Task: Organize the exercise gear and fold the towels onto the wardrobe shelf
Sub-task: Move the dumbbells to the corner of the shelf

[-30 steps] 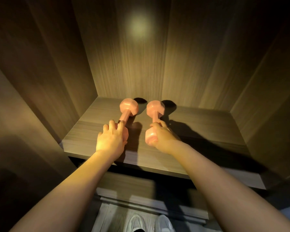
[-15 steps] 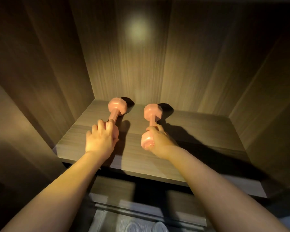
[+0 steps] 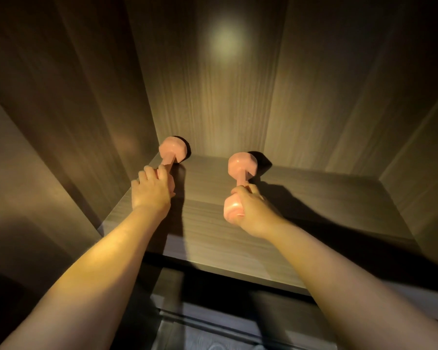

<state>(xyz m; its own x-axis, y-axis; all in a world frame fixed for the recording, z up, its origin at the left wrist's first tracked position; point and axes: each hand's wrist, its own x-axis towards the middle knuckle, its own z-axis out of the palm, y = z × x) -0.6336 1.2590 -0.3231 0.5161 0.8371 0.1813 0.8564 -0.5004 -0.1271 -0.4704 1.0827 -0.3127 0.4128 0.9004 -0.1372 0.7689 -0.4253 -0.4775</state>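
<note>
Two pink dumbbells lie on the wooden wardrobe shelf (image 3: 314, 198), pointing towards the back wall. My left hand (image 3: 151, 192) covers the near end of the left dumbbell (image 3: 173, 150), whose far head sits in the back left corner. My right hand (image 3: 250, 210) grips the handle of the right dumbbell (image 3: 242, 164) near its front head; its far head lies close to the back panel. No towels are in view.
Dark wooden side walls (image 3: 74, 122) and a lit back panel (image 3: 225, 97) enclose the shelf. The shelf's right half carries only my arm's shadow. A lower ledge (image 3: 213, 322) runs beneath the shelf's front edge.
The left dumbbell has slid left and back into the corner under my left hand. The right one has moved slightly further in. The gap between them has widened.
</note>
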